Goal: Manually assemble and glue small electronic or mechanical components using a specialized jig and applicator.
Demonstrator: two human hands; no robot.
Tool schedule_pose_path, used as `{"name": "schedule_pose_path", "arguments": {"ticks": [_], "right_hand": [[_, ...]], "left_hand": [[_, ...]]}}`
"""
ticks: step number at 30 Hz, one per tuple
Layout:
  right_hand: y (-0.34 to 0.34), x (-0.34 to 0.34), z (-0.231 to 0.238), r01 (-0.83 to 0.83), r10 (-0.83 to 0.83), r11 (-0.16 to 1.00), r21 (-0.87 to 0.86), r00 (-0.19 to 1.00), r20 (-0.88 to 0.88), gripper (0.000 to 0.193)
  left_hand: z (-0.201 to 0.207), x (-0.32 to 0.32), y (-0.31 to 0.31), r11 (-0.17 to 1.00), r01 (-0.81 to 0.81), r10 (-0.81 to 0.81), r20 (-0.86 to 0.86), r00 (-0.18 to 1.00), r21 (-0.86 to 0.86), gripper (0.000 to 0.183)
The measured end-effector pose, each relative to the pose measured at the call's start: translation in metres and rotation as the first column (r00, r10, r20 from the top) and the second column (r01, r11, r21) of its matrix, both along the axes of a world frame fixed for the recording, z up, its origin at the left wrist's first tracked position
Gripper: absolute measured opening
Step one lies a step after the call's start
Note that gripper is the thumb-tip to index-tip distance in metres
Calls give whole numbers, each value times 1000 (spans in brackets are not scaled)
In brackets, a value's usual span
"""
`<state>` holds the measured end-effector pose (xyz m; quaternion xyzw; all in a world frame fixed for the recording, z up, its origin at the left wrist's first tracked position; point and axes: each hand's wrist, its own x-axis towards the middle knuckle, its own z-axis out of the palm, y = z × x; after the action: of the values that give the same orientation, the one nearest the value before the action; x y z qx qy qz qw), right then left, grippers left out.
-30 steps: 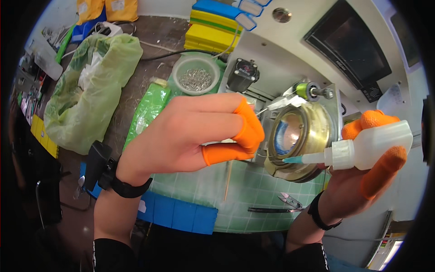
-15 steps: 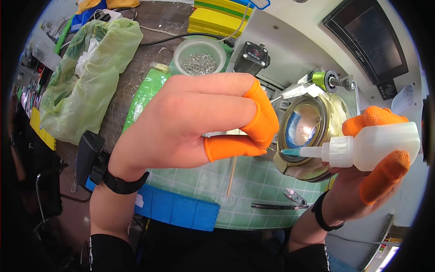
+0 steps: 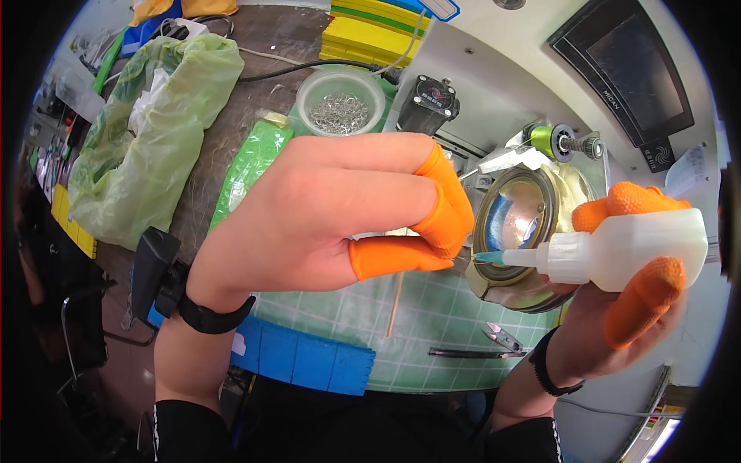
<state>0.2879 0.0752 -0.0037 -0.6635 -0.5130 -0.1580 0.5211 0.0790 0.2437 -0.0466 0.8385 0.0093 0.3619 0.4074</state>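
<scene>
My left hand [image 3: 340,204], in orange finger cots, is closed in a pinch of thumb and fingers. Whatever it holds is too small to make out; a thin glint shows at the fingertips. Around a white translucent squeeze bottle [image 3: 617,248], my right hand [image 3: 641,309] is closed, also with orange finger cots. The bottle lies sideways, its teal dispensing needle [image 3: 489,258] pointing left, very near the left fingertips. Whether needle and fingertips touch cannot be told. Behind the needle stands a round metal-rimmed fixture [image 3: 513,220] with a blue strip inside.
A clear tub [image 3: 340,83] of small metal pieces stands beyond my left hand, beside a green packet [image 3: 251,166]. Snips [image 3: 503,337] and dark tweezers [image 3: 471,353] lie on the green mat [image 3: 421,370]. A green thread spool [image 3: 549,140] and a motor [image 3: 428,103] sit on the machine.
The squeeze bottle and my right hand have shifted slightly left, bringing the needle tip closer to the left fingertips. My left hand has barely moved.
</scene>
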Motion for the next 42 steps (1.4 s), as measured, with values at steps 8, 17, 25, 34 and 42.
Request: {"name": "schedule_pose_path", "arguments": {"ticks": [8,17,25,34,42], "right_hand": [[5,-12,-1,-12,16,999,33,993,-113,83],[0,-16,6,-92,119,990,110,956,-268,80],[-110,31,36,-480,382,864,-154,823,-419,63],[-261,153,46,531,-533,841,-103,846,5,26],[-246,161,15,410,-464,843,-348,882,-84,20]], "left_hand": [[1,-4,1,1000,-21,21,-5,1000,11,16],[3,15,-1,999,26,-27,21,999,34,20],[-1,-15,-16,993,-121,121,-52,991,8,20],[-11,-9,-6,993,-117,117,-67,991,1,15],[-11,-6,-10,989,-147,146,-58,988,-23,16]]}}
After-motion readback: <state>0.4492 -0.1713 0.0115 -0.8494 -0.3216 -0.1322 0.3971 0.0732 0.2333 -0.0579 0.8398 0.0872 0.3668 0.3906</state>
